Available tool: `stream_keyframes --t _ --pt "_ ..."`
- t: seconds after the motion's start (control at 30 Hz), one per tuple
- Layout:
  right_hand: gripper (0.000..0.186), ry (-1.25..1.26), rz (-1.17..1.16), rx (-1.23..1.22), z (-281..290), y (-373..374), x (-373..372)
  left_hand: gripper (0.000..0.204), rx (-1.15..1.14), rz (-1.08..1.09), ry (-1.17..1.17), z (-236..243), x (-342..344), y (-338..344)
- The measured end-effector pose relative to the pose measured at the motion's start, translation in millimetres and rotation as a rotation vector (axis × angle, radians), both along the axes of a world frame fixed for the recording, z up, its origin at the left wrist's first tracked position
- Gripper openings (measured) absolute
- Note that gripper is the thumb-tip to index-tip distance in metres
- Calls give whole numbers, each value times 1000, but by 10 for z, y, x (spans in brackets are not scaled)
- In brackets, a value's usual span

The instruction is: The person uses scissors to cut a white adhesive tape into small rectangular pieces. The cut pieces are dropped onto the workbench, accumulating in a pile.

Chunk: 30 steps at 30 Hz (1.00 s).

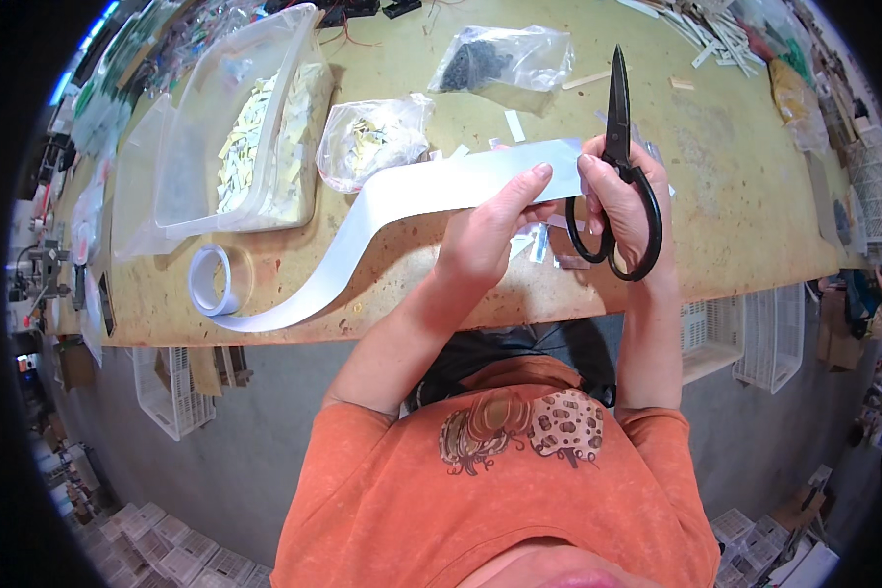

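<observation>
I have the left fingers (525, 190) closed in a pinch on the white strip (441, 184), thumb on top, near its free end. Just beside them, the right fingers (600, 178) are closed around the black scissors (617, 122), blades together and pointing away, thumb at the strip's end. Leftward from the left fingers, the strip curves down across the desk (735, 186) to its roll (197, 285). Beyond those fingers to the left, I see a bag of pale pieces (370, 144).

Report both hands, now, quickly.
Left hand: closed, holding the wide pale strip, thumb on top.
Right hand: closed, holding black scissors, thumb at the strip's end.
</observation>
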State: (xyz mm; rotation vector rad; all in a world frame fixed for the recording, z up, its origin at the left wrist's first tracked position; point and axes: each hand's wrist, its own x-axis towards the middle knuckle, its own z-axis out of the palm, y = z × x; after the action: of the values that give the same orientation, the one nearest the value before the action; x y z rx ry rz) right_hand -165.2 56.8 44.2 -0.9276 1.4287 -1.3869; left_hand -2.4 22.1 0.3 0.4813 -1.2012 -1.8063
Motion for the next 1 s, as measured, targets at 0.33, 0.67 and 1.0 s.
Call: stream_keyframes --t 0.33,0.67,1.0 --pt "55 439 186 -8 -289 421 241 25 173 316 146 62 -7 -156" --pt "54 590 186 34 -189 369 426 9 218 239 125 -25 -4 -204" --pt "50 595 178 32 -201 338 440 8 177 283 109 -28 -1 -196"
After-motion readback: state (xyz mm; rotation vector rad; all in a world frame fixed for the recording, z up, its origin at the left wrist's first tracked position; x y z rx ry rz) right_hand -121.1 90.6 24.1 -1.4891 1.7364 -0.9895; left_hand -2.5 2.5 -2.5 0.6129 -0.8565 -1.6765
